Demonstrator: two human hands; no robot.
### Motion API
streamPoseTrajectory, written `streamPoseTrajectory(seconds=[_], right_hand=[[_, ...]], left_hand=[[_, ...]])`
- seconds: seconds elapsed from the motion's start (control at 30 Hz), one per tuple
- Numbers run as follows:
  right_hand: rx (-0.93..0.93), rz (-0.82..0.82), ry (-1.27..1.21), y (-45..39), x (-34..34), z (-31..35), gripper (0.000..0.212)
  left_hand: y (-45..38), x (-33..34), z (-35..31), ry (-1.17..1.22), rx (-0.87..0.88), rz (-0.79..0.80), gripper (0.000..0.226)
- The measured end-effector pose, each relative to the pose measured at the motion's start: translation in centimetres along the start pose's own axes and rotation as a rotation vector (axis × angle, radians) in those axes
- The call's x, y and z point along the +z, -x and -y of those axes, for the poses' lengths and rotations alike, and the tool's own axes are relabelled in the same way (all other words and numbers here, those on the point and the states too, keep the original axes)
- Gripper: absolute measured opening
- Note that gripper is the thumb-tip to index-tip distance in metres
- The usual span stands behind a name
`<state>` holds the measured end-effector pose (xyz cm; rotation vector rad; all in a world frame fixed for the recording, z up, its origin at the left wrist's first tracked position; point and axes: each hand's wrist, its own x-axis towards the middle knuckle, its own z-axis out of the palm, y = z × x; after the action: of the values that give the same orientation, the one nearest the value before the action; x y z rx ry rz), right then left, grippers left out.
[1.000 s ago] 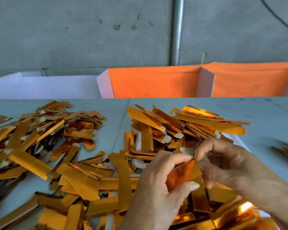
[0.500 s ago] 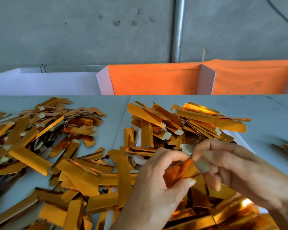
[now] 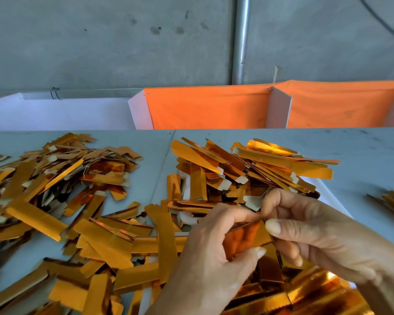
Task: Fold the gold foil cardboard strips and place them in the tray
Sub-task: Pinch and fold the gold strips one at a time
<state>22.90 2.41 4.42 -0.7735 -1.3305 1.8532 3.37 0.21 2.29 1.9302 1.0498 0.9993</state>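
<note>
Both hands pinch gold strip [image 3: 246, 238] | left hand [image 3: 210, 258], right hand [image 3: 314, 233] | right thumb now atop

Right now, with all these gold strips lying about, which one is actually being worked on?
The strip pinched between the left hand and right hand, lifted above the heap. The other strips lie loose on the table, untouched.

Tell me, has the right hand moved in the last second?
Yes. The right hand has slid slightly leftward over the heap of strips, closing on the left hand and the gold strip they hold.
</note>
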Motion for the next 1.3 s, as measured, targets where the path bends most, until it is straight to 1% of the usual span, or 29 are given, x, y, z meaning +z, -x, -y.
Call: streamPoseTrajectory(seconds=[0.07,0.23,0.43,0.57,0.73,0.83,0.9,1.0,1.07,1.1,1.17,1.27,1.3], right_hand=[[0.002,-0.012,0.028,0.0,0.2,0.1,0.028],[0.018,-0.041,0.106,-0.1,0.3,0.2,0.016],[0.043,-0.026,0.057,0.2,0.0,0.3,0.017],[0.056,-0.054,0.086,0.3,0.3,0.6,0.014],[0.065,-0.143,0.19,0.4,0.9,0.8,0.009],[0.047,-0.196,0.358,0.4,1.3,0.8,0.009],[-0.002,-0.246,0.487,0.4,1.5,0.8,0.012],[-0.069,-0.283,0.576,0.5,1.8,0.7,0.028],[-0.121,-0.328,0.664,0.5,2.1,0.7,0.023],[-0.166,-0.378,0.761,0.5,2.2,0.5,0.021],[-0.265,-0.474,1.006,0.4,2.5,0.3,0.027],[-0.366,-0.499,1.206,0.3,3.2,0.0,0.034],[-0.385,-0.499,1.254,0.2,3.4,-0.1,0.033]], left_hand=[[0.0,0.0,-0.1,-0.014,0.01,0.003,0.038],[0.1,0.2,-0.1,-0.035,0.007,-0.006,0.042],[0.2,0.0,-0.2,0.001,-0.034,-0.002,0.041],[0.2,0.1,-0.2,-0.014,-0.058,-0.022,0.047],[0.2,0.1,-0.1,-0.029,-0.053,-0.037,0.037],[0.3,0.1,0.0,-0.076,-0.017,-0.046,0.035],[0.2,0.3,0.2,-0.157,0.005,-0.076,0.036],[0.2,0.6,0.5,-0.223,0.014,-0.131,0.033],[0.1,0.7,0.4,-0.245,0.014,-0.149,0.032],[0.1,0.8,0.4,-0.268,0.021,-0.158,0.033],[0.1,0.9,0.4,-0.311,0.031,-0.177,0.035],[-0.1,1.1,0.4,-0.377,0.081,-0.203,0.035],[-0.1,1.2,0.4,-0.393,0.096,-0.212,0.033]])
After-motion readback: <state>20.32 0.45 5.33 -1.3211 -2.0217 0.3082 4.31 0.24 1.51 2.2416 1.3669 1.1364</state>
